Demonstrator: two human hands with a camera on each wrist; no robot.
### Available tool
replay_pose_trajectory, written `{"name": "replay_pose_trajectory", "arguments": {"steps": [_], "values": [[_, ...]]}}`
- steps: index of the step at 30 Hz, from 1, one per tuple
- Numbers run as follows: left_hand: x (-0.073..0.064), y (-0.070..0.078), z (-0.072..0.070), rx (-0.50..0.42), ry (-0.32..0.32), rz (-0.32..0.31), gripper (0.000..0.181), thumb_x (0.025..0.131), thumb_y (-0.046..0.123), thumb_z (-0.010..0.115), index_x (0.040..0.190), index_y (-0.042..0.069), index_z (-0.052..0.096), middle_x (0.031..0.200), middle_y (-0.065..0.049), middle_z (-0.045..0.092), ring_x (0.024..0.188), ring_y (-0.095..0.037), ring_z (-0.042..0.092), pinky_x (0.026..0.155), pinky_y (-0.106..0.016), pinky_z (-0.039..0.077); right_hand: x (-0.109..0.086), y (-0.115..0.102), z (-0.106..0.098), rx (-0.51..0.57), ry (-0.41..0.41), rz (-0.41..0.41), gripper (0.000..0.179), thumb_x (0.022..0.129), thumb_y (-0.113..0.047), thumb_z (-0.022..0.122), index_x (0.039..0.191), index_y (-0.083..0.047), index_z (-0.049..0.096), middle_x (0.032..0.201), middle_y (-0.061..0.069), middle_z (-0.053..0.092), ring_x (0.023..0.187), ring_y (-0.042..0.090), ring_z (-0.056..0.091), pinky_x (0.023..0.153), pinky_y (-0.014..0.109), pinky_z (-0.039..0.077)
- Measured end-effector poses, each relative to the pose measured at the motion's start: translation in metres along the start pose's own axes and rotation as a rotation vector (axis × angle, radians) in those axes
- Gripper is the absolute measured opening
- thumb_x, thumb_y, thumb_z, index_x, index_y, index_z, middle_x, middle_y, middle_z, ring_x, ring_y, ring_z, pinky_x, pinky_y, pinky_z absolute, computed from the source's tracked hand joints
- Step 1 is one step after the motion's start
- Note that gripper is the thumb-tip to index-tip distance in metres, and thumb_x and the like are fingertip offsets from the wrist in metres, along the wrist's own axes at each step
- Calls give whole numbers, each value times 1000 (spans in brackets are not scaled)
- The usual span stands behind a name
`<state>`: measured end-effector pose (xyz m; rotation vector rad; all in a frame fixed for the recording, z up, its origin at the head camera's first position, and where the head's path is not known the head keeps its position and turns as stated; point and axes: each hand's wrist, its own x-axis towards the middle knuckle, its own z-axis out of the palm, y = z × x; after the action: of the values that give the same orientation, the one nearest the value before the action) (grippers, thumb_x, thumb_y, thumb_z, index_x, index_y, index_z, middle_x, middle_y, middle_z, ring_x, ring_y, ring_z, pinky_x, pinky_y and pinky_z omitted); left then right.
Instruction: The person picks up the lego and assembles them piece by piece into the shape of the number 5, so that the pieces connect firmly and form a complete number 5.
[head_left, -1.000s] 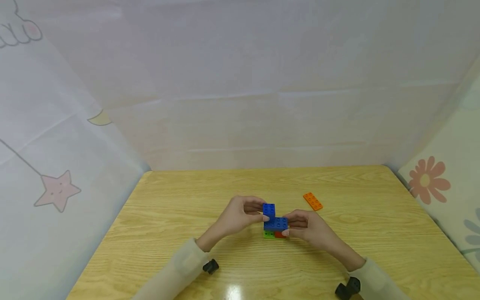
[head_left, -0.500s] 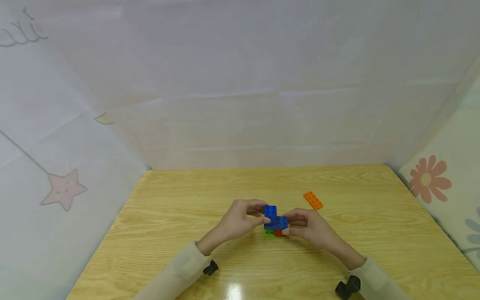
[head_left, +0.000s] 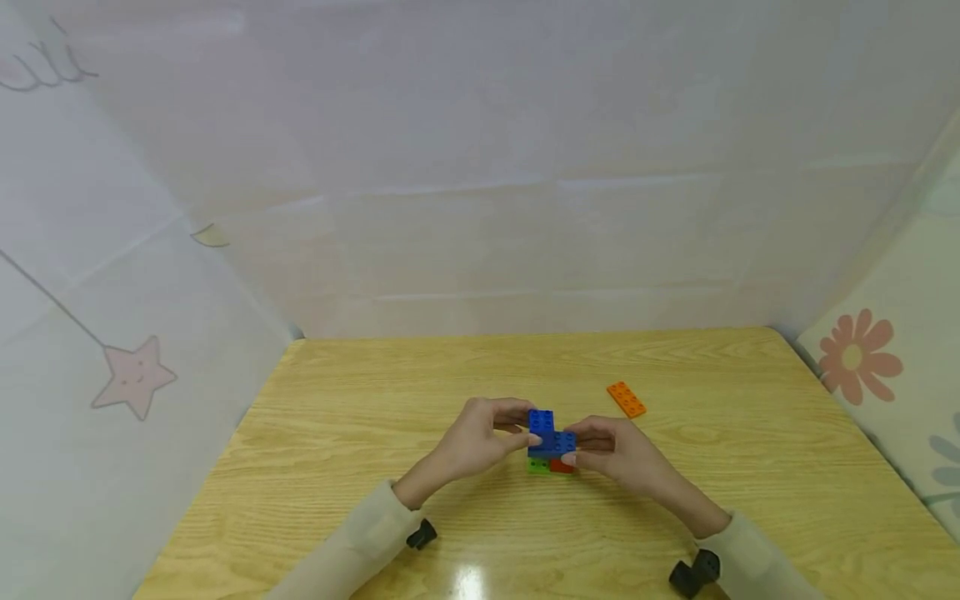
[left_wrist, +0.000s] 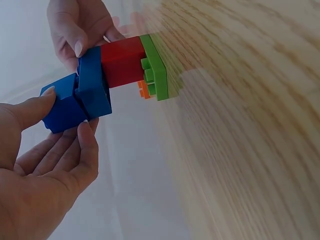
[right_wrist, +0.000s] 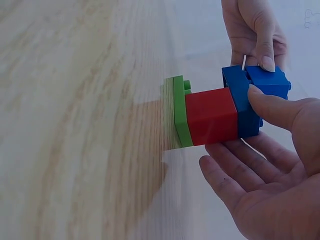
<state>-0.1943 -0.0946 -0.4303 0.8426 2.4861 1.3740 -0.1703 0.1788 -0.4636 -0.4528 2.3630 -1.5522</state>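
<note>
A small stack of toy building bricks stands on the table. At its base lies a green plate (left_wrist: 159,70), with a red brick (right_wrist: 212,116) on its right part. A wider blue brick (head_left: 564,445) rests across the red one and overhangs to the left. My left hand (head_left: 480,440) pinches a small blue brick (head_left: 541,420) between thumb and fingers over that overhanging end. A thin, uneven gap shows between the two blue bricks in the left wrist view. From the right, my right hand (head_left: 621,457) grips the wider blue brick, its thumb on the near side.
An orange studded plate (head_left: 626,400) lies on the wooden table (head_left: 375,375) behind my right hand. Cloth walls (head_left: 480,250) with printed drawings stand around the back and sides of the table.
The small blue brick has come down slightly in my left hand and shifted a little right onto the wider blue brick. My right hand keeps its grip, almost still.
</note>
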Motion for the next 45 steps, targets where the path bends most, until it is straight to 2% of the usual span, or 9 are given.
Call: {"name": "replay_pose_trajectory", "arguments": {"steps": [7,12,18,21,30,38,45], "values": [[-1,-1,0,7,-5,21,43,99,28,75,137,8,69,127,-9,77,107,-20,77,93,-35,62,1,-2,-1,54,-22,-8,46,98,-29,77,134,-3,67,129,19,72,119,32,72,93,35,63],[-2,0,1,47,-17,45,40,101,25,73,137,9,69,126,-8,77,106,-19,77,91,-32,63,0,-3,-1,75,-22,1,47,98,-29,77,135,-2,67,128,19,73,118,31,73,91,34,64],[0,3,-1,155,-43,166,34,103,21,70,135,10,70,125,-6,78,107,-15,77,92,-29,62,1,-2,-1,91,-20,-16,45,98,-28,77,134,-1,67,128,20,73,118,31,73,91,32,64],[0,4,-1,196,-48,205,35,103,22,69,136,8,69,123,-7,79,106,-17,78,92,-33,64,1,-1,-1,91,-13,-14,45,98,-28,77,133,-1,68,128,21,73,117,31,74,90,32,64],[0,4,2,242,-50,214,37,103,22,70,136,6,69,120,-8,80,104,-15,79,92,-38,64,-2,6,2,83,13,10,45,96,-31,79,131,-5,69,125,18,74,117,31,74,88,32,64],[-1,4,3,240,-40,205,38,103,21,70,136,3,69,119,-11,79,105,-22,79,91,-34,64,1,8,4,97,9,-17,41,97,-30,78,130,-6,70,124,19,74,114,29,75,88,33,65],[-1,6,2,272,-46,208,39,103,20,69,137,1,68,119,-12,79,105,-24,79,91,-36,64,2,6,1,83,5,-1,40,97,-30,78,129,-7,71,124,17,75,113,26,76,88,31,64]]}}
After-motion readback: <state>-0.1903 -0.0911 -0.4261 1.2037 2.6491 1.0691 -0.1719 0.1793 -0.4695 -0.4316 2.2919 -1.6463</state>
